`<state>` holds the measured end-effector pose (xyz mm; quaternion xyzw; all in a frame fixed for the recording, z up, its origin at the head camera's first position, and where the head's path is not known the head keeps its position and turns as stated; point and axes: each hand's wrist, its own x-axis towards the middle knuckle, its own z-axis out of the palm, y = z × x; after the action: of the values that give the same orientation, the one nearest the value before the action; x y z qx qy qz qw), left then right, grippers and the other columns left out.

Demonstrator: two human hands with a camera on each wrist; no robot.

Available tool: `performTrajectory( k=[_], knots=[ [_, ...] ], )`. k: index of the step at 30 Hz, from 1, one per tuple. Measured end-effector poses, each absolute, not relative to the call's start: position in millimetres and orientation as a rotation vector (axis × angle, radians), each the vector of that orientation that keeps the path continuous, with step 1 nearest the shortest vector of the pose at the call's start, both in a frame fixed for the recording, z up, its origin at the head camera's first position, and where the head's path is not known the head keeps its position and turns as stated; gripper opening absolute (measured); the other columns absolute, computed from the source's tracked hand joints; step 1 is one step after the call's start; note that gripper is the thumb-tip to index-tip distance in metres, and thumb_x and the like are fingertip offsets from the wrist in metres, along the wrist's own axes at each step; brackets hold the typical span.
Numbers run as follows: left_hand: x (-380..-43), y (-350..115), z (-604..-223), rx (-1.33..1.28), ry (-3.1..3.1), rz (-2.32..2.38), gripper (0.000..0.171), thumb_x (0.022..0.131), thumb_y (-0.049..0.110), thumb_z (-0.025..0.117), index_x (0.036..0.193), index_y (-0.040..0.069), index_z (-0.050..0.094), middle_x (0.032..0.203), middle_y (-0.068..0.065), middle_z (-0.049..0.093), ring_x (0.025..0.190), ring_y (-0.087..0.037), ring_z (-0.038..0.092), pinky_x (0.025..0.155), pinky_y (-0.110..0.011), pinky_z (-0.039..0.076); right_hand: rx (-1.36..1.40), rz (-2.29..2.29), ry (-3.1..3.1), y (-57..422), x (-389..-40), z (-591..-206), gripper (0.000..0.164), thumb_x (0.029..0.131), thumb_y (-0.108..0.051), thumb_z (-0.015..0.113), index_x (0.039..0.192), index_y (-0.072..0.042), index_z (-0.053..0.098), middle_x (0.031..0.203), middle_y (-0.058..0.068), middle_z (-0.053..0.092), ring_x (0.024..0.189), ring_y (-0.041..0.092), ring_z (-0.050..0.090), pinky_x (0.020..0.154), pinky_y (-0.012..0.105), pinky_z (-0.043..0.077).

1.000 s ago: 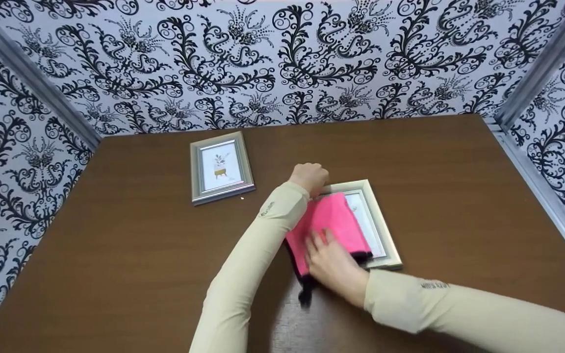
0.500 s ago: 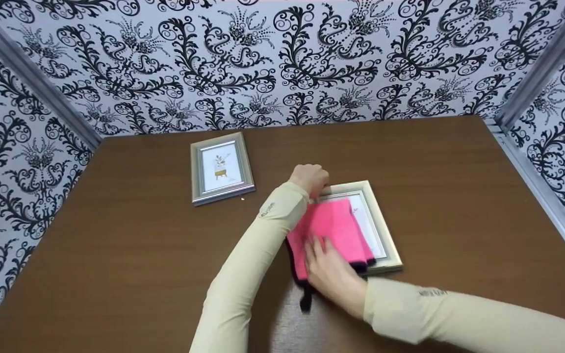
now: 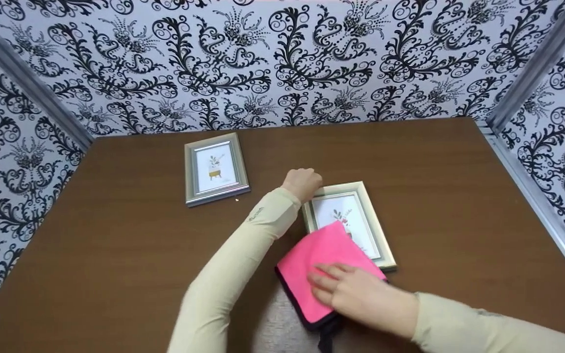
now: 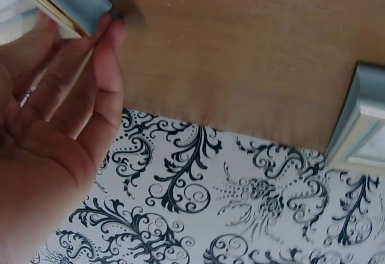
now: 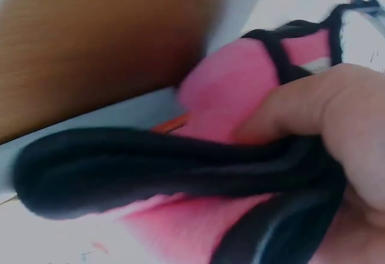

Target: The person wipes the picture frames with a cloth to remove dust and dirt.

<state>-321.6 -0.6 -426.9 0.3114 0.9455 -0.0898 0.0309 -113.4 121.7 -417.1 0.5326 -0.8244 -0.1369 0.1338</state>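
Observation:
A picture frame [image 3: 377, 230] with a pale gold border and a plant print lies flat on the brown table. My left hand [image 3: 302, 185] grips its far left corner; in the left wrist view the fingers [image 4: 108, 89] close on the frame's edge. Over the frame's near left part lies a pink cloth [image 3: 321, 245] with black trim. My right hand [image 3: 361, 296] holds this cloth from above. In the right wrist view its thumb [image 5: 295, 107] is bent against the folded cloth. The cloth hides the lower left of the print.
A second, similar picture frame [image 3: 216, 169] lies at the back left, with a tiny white speck [image 3: 237, 200] near its corner. Patterned walls [image 3: 282, 63] with grey metal corner posts enclose the table [image 3: 115, 255] at the back and both sides.
My right hand has drawn the pink cloth toward the near edge and turned it, so more of the print shows. The left hand stays at the frame's corner.

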Motion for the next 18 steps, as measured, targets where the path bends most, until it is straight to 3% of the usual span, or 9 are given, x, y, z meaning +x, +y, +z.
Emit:
performTrajectory(
  k=[9, 13, 18],
  knots=[
    [-289.0, -49.4, -423.9, 1.161, 2.966, -0.027, 0.013, 0.082, 0.005, 0.053, 0.089, 0.004, 0.063, 0.088, -0.011, 0.062, 0.081, -0.026, 0.060, 0.069, -0.039, 0.049, 1.544, 0.089, -2.455, 153.1, -153.9, -412.9, 0.055, 0.062, 0.006, 0.065, 0.114, -0.014, 0.060, 0.124, 0.014, 0.051, 0.111, 0.031, 0.049, 0.090, 0.043, 0.039],
    [-253.4, -71.4, -420.6, 1.250, 3.142, -0.044, 0.020, 0.078, 0.011, 0.058, 0.097, 0.004, 0.060, 0.097, -0.011, 0.059, 0.091, -0.027, 0.057, 0.075, -0.042, 0.045, 1.499, 0.036, -2.471, 155.9, -175.2, -416.5, 0.052, 0.068, 0.001, 0.068, 0.117, -0.015, 0.058, 0.125, 0.014, 0.050, 0.113, 0.031, 0.047, 0.091, 0.043, 0.038],
    [-203.9, -87.0, -422.6, 1.370, 3.262, -0.114, 0.041, 0.069, 0.016, 0.067, 0.107, 0.002, 0.058, 0.110, -0.012, 0.057, 0.105, -0.028, 0.051, 0.082, -0.042, 0.042, 1.436, -0.017, -2.531, 155.9, -199.8, -423.2, 0.047, 0.077, 0.002, 0.061, 0.120, -0.015, 0.056, 0.126, 0.014, 0.049, 0.113, 0.030, 0.046, 0.091, 0.042, 0.038]
  ],
)
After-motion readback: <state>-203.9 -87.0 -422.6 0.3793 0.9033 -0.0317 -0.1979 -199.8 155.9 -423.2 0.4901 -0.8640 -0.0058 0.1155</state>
